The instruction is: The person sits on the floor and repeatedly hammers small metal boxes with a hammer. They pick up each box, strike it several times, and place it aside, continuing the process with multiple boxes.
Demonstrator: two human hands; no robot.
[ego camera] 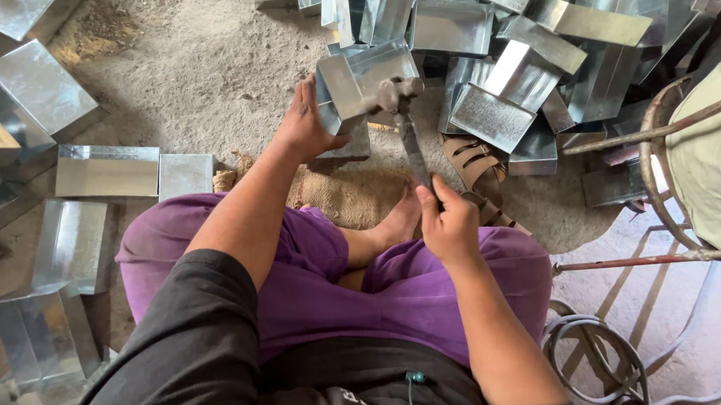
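Seated cross-legged on floor (189, 69), purple trousers. Right hand (449, 223): fingers wrapped tight on hammer (407, 124) handle low down, for swing leverage. Left hand (306, 122): fingers curled round folded sheet-metal box (357, 79), steadying it under hammer head. Beyond: heap of finished boxes (525, 64), within reach.

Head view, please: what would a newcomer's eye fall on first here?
First the hammer, gripped by the right hand, its head resting on a folded sheet-metal piece that the left hand steadies at centre top. Next, the heap of shiny metal pieces behind it at upper right, with more metal boxes along the left edge. Below, purple trousers fill the middle, over a burlap mat on the dusty floor.
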